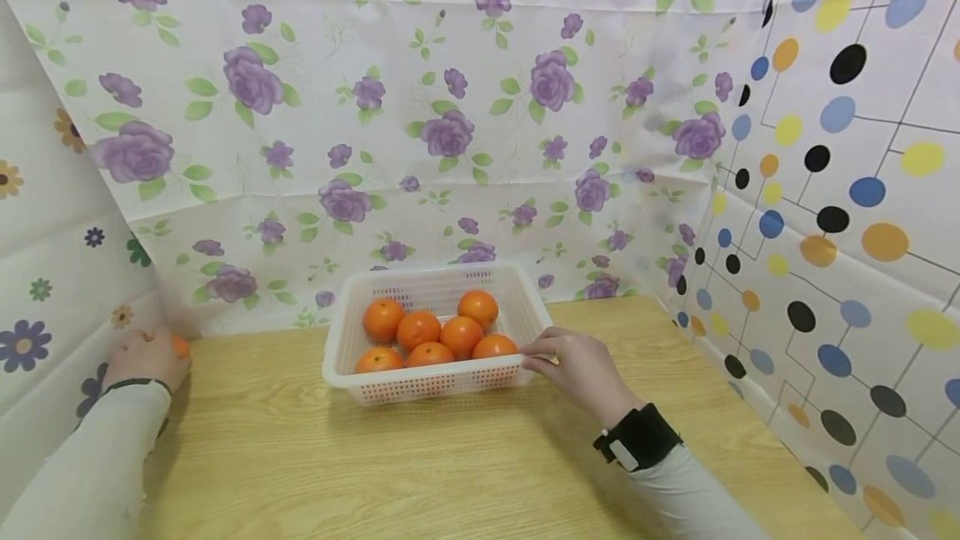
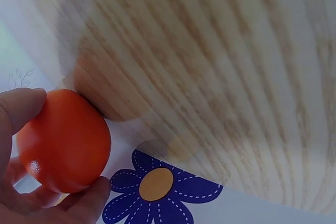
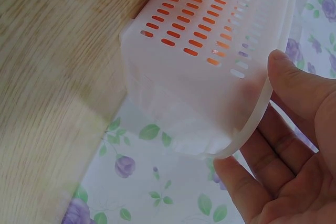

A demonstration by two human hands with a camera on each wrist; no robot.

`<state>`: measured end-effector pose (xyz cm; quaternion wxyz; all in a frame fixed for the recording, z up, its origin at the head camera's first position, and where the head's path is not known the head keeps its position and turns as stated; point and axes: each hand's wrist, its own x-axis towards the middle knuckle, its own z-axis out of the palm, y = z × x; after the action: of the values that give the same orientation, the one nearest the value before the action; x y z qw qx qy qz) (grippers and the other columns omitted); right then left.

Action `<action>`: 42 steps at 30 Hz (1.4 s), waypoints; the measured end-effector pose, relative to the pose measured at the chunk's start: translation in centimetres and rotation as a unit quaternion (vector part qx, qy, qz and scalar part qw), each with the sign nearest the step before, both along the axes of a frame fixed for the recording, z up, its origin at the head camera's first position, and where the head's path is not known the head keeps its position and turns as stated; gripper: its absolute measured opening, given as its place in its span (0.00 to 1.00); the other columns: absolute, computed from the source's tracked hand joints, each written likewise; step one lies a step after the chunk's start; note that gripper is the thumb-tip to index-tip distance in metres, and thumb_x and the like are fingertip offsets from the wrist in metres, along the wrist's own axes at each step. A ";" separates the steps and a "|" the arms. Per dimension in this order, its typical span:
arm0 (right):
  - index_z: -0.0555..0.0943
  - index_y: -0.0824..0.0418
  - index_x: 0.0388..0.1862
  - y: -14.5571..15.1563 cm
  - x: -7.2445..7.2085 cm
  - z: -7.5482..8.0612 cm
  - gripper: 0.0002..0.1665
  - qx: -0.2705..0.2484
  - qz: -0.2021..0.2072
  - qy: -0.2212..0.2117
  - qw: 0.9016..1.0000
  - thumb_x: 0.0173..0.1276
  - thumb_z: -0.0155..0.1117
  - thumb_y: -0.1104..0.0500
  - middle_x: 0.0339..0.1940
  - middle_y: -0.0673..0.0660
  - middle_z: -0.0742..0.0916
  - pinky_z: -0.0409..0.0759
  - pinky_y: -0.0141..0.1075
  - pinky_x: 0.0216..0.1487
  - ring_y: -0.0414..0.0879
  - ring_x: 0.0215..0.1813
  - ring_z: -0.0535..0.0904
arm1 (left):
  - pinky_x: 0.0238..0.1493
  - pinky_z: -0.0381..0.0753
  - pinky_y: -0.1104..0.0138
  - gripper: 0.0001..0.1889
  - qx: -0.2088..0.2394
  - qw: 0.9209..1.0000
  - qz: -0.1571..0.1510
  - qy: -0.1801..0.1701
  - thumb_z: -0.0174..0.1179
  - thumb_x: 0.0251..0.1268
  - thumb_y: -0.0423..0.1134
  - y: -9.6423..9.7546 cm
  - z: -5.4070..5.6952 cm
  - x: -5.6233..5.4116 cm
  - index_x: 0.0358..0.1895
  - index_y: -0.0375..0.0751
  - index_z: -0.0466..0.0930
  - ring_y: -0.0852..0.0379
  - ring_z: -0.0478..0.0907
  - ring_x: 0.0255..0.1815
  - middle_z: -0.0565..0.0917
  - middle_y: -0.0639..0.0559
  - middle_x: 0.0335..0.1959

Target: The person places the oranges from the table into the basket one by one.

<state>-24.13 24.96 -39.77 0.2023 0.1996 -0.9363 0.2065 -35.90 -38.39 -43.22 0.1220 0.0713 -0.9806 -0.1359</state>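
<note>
At the table's far left, beside the side wall, my left hand (image 1: 146, 361) holds an orange (image 2: 64, 141). In the left wrist view the thumb lies on one side of the fruit and the fingers curl round the other, close over the wood. My right hand (image 1: 576, 369) grips the front right corner of a white plastic basket (image 1: 442, 386). Its thumb and fingers pinch the rim, as the right wrist view shows. Several oranges (image 1: 461, 337) lie inside the basket, which sits toward the back of the table.
The wood-grain table (image 1: 360, 473) runs back to a floral cloth wall (image 1: 420, 115) just behind the basket. A dotted cloth wall (image 1: 847, 223) rises on the right, and another flowered cloth wall (image 1: 60, 215) stands on the left.
</note>
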 end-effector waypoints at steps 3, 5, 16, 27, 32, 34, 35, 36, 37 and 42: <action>0.97 0.53 0.49 -0.1 0.0 0.0 0.12 -0.001 0.000 -0.001 1.000 0.70 0.82 0.52 0.42 0.47 0.92 0.86 0.41 0.44 0.43 0.40 0.86 | 0.45 0.77 0.28 0.22 -0.006 1.000 -0.015 0.016 0.60 0.71 0.33 -0.4 -0.1 0.1 0.52 0.14 0.66 0.12 0.72 0.48 0.65 0.14 0.49; 0.97 0.53 0.49 -0.1 0.0 0.0 0.12 -0.001 -0.001 -0.002 1.000 0.70 0.82 0.52 0.42 0.47 0.92 0.86 0.41 0.44 0.43 0.40 0.86 | 0.45 0.77 0.28 0.22 -0.008 1.000 -0.020 0.020 0.62 0.70 0.34 -0.5 -0.1 0.0 0.53 0.15 0.66 0.12 0.72 0.48 0.65 0.14 0.50; 0.96 0.54 0.49 0.0 0.2 0.1 0.11 -0.004 0.004 0.005 1.000 0.70 0.82 0.53 0.41 0.47 0.91 0.84 0.38 0.41 0.41 0.38 0.85 | 0.52 0.74 0.25 0.29 -0.016 0.998 -0.043 0.046 0.69 0.67 0.34 0.4 0.9 0.0 0.59 0.15 0.67 0.10 0.69 0.51 0.65 0.12 0.54; 0.96 0.54 0.49 0.0 0.2 0.1 0.12 -0.002 -0.001 -0.003 1.000 0.70 0.82 0.53 0.42 0.47 0.92 0.85 0.40 0.43 0.42 0.40 0.86 | 0.53 0.72 0.22 0.31 -0.013 0.994 -0.074 0.074 0.71 0.64 0.34 1.6 1.7 0.2 0.61 0.16 0.69 0.10 0.69 0.53 0.68 0.11 0.54; 0.96 0.54 0.50 0.0 0.1 0.1 0.12 0.001 -0.003 -0.006 1.000 0.71 0.82 0.53 0.42 0.47 0.92 0.86 0.41 0.43 0.42 0.40 0.86 | 0.54 0.71 0.21 0.31 -0.005 0.995 -0.079 0.064 0.68 0.67 0.35 2.4 2.3 0.8 0.65 0.18 0.67 0.08 0.66 0.56 0.66 0.11 0.57; 0.96 0.54 0.49 0.0 0.1 0.1 0.12 0.001 -0.001 -0.004 1.000 0.70 0.82 0.53 0.42 0.47 0.92 0.86 0.41 0.43 0.41 0.39 0.85 | 0.53 0.71 0.20 0.31 0.000 0.995 -0.078 0.061 0.68 0.69 0.36 2.7 2.5 1.0 0.67 0.20 0.67 0.08 0.66 0.57 0.66 0.11 0.58; 0.96 0.54 0.49 0.0 0.1 0.1 0.12 0.000 -0.001 -0.002 1.000 0.70 0.82 0.53 0.41 0.47 0.92 0.86 0.41 0.43 0.41 0.39 0.85 | 0.53 0.71 0.20 0.32 0.003 0.995 -0.077 0.060 0.67 0.69 0.36 2.8 2.6 1.1 0.68 0.20 0.66 0.08 0.66 0.57 0.65 0.11 0.59; 0.96 0.54 0.49 0.0 0.1 0.1 0.12 0.001 -0.001 0.000 1.000 0.70 0.82 0.53 0.41 0.47 0.92 0.86 0.41 0.43 0.42 0.40 0.86 | 0.53 0.71 0.20 0.33 0.007 0.995 -0.077 0.058 0.67 0.70 0.36 2.9 2.7 1.1 0.70 0.21 0.66 0.08 0.65 0.58 0.65 0.11 0.60; 0.96 0.54 0.49 0.0 0.1 0.1 0.12 0.000 0.000 0.000 1.000 0.70 0.82 0.53 0.41 0.47 0.92 0.87 0.42 0.44 0.42 0.40 0.86 | 0.53 0.71 0.20 0.33 0.010 0.995 -0.077 0.056 0.67 0.70 0.36 3.1 2.8 1.3 0.71 0.21 0.65 0.08 0.65 0.58 0.65 0.11 0.61; 0.96 0.55 0.49 -0.1 0.1 0.1 0.12 -0.002 0.003 -0.001 1.000 0.70 0.82 0.53 0.42 0.47 0.92 0.86 0.41 0.42 0.41 0.39 0.86 | 0.54 0.71 0.20 0.34 0.018 0.994 -0.091 0.059 0.66 0.74 0.38 3.7 3.0 1.8 0.74 0.22 0.63 0.08 0.66 0.58 0.63 0.11 0.64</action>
<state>-23.99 24.88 -39.65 0.2010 0.2014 -0.9356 0.2089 -34.15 -34.65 -40.21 0.1650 -0.0245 -0.9716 -0.1681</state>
